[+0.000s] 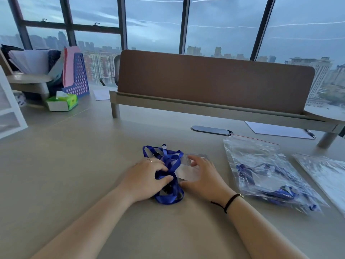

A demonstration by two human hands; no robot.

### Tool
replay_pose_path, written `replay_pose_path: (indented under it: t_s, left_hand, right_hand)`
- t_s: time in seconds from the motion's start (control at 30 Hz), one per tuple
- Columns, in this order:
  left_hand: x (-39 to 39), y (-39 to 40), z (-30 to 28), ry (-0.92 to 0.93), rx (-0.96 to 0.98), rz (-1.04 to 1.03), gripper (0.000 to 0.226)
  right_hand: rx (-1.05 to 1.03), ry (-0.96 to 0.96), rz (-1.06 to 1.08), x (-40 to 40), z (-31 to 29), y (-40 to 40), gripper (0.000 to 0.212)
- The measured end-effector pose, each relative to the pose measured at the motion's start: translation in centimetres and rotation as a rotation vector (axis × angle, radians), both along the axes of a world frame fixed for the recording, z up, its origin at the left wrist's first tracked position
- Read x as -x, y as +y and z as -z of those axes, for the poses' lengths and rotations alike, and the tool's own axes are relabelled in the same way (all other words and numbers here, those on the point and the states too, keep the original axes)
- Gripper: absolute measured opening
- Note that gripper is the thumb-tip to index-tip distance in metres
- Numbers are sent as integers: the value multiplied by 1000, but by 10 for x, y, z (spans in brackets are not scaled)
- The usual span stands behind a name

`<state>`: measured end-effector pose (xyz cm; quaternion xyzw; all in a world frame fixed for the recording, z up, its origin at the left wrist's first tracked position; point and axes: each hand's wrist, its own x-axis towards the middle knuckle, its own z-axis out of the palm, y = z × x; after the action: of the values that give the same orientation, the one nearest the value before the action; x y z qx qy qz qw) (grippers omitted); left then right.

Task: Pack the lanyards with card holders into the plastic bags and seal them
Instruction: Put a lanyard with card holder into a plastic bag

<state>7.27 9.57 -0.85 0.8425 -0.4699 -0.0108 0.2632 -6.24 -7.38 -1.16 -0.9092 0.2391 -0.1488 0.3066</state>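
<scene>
One filled bag [268,176] lies toward desk's [74,165] right edge; left hand [144,179] grips loose lanyards [169,184], right hand [202,176] spread flat on card holder [188,170], unbagged.

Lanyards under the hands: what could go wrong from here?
1. The lanyards are a tangled blue bundle; the left hand grips several loops at once, so lifting one may drag others along.
2. The right hand rests flat on a clear card holder; it may slide instead of lifting cleanly.
3. The filled bag lies close to the right; a sweeping wrist could shove it. Whether it is sealed cannot be told.
</scene>
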Motion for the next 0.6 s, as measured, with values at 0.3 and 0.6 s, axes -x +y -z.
replay_pose_path:
  t_s: [0.3, 0.6]
  left_hand:
    - [-2, 4, -5, 64, 147, -26, 8]
    - [-4, 5, -2, 15, 59, -41, 36]
  right_hand:
    - [-11, -249, 212, 9, -15, -9, 41]
    - [-324, -484, 403, 6, -14, -21, 32]
